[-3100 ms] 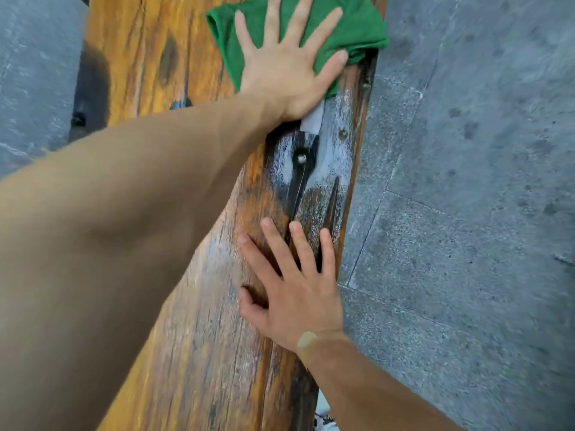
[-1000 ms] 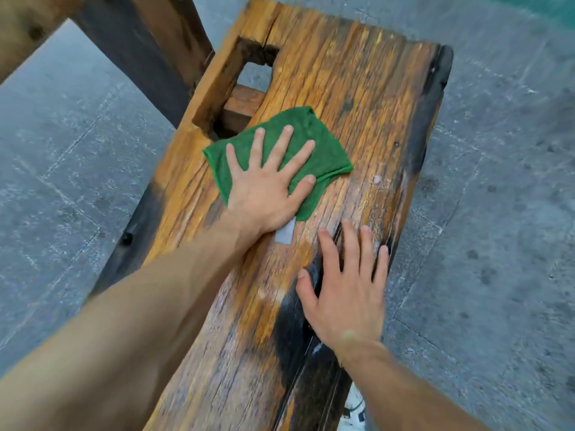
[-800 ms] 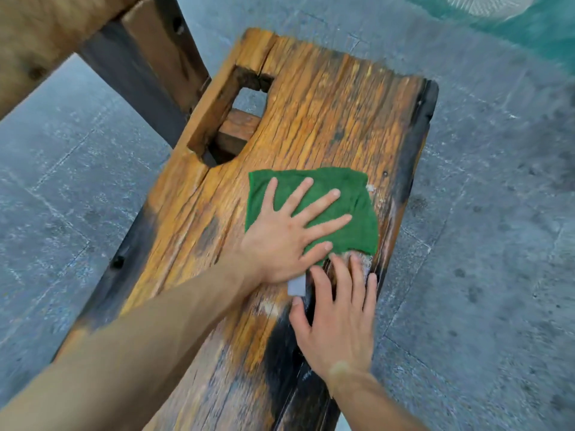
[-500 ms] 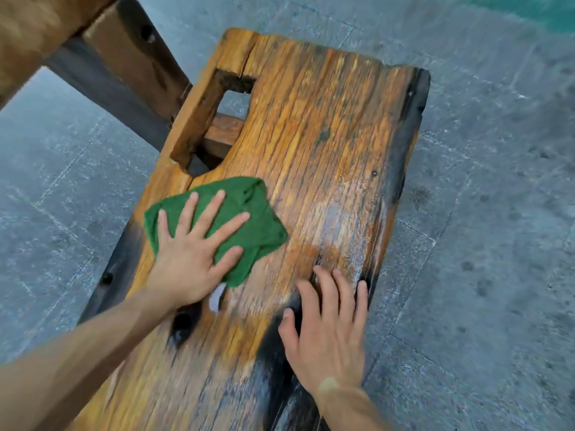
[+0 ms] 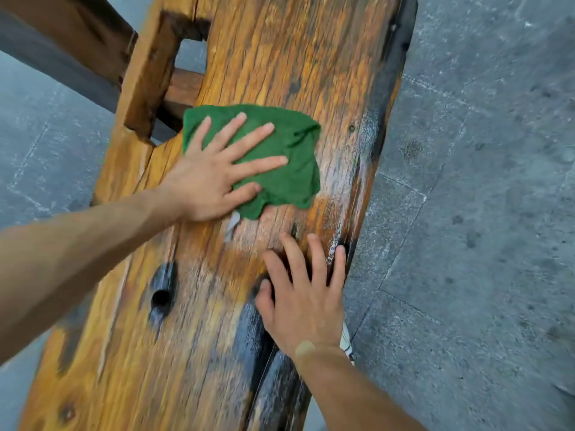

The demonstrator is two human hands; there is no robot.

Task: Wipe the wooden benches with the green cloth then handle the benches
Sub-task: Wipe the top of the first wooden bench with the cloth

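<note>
A long wooden bench (image 5: 280, 57) with orange grain and dark charred patches runs from bottom left to the top of the view. The green cloth (image 5: 289, 169) lies spread on its middle, a small white tag showing at its near edge. My left hand (image 5: 217, 172) presses flat on the cloth with fingers spread. My right hand (image 5: 305, 293) rests flat on the bench's right side, just nearer to me than the cloth, fingers straight and close to the dark right edge. The wood beside the cloth looks wet and shiny.
A rectangular cut-out (image 5: 189, 57) opens in the bench's left side, with a cross beam under it. Another dark wooden bench part (image 5: 62, 45) crosses the upper left. A dark round hole (image 5: 160, 298) marks the bench top. Grey stone paving (image 5: 482, 213) surrounds everything.
My left hand has slid the cloth from the bench's left edge back toward the middle and right. My right hand has stayed flat on the right side.
</note>
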